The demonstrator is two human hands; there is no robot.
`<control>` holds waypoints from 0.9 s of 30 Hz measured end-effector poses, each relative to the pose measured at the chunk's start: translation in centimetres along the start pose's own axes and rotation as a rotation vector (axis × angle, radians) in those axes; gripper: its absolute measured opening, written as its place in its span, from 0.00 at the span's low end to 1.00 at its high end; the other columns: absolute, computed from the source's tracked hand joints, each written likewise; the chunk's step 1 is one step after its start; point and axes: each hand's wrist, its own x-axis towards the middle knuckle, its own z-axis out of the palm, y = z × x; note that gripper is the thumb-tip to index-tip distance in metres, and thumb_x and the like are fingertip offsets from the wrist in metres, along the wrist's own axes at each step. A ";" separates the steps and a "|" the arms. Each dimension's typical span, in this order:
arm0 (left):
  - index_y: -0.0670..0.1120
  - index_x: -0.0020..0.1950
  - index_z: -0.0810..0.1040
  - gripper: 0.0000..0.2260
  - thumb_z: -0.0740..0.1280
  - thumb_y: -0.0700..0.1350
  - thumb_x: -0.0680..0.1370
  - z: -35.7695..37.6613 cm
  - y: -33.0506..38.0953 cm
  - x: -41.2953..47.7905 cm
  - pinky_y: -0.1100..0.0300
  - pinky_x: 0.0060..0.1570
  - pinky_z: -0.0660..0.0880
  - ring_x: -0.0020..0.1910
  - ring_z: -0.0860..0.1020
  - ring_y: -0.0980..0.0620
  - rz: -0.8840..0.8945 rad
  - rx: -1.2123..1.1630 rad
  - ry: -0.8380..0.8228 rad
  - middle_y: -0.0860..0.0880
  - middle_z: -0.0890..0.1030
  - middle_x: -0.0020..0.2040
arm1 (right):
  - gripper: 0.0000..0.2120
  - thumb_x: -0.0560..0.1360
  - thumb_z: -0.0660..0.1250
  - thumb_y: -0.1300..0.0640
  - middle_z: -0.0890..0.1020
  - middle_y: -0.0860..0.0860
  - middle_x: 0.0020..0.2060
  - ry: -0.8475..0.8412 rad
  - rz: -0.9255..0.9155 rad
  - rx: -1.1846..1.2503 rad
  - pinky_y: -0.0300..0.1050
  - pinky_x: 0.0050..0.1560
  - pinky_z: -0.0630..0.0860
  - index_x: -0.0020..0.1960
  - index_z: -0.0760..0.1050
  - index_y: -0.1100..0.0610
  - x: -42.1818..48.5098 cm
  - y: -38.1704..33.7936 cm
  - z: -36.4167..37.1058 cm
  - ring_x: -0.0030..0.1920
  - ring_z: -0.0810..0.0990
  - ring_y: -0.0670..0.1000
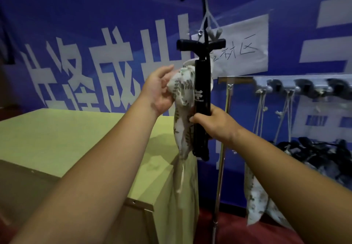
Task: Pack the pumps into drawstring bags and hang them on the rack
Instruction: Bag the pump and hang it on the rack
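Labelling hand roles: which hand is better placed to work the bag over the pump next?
Left, probably. The left hand grips the leaf-printed cloth drawstring bag hanging beside the black T-handled pump, while the right hand is wrapped round the pump's barrel, holding it upright.

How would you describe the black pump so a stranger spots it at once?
Find the blue banner wall with large white characters. Before it, right of the pale wooden table, the right hand grips a slim black pump upright. Its T-shaped handle sets it apart from the leaf-print cloth bag alongside.
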 end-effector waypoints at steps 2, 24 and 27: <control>0.38 0.59 0.82 0.18 0.62 0.51 0.85 0.5 -0.9 -1.3 0.51 0.54 0.82 0.48 0.86 0.45 0.021 -0.029 0.057 0.42 0.87 0.51 | 0.09 0.80 0.72 0.51 0.86 0.49 0.48 0.039 0.031 0.020 0.53 0.48 0.85 0.59 0.79 0.44 -1.0 -1.1 -0.5 0.50 0.86 0.53; 0.65 0.66 0.70 0.29 0.70 0.33 0.78 -2.5 -16.1 -12.2 0.56 0.50 0.83 0.52 0.80 0.53 0.316 1.317 -0.028 0.54 0.70 0.66 | 0.14 0.81 0.68 0.53 0.84 0.60 0.44 0.212 0.278 0.199 0.60 0.39 0.88 0.63 0.77 0.60 -9.4 -2.0 -3.2 0.37 0.86 0.60; 0.61 0.53 0.76 0.22 0.66 0.31 0.78 -2.9 -15.3 -12.4 0.64 0.39 0.76 0.44 0.82 0.54 0.315 1.263 0.007 0.54 0.76 0.61 | 0.15 0.81 0.68 0.53 0.81 0.59 0.41 0.186 0.304 0.189 0.61 0.41 0.86 0.63 0.76 0.61 -9.7 -0.9 -3.7 0.33 0.81 0.59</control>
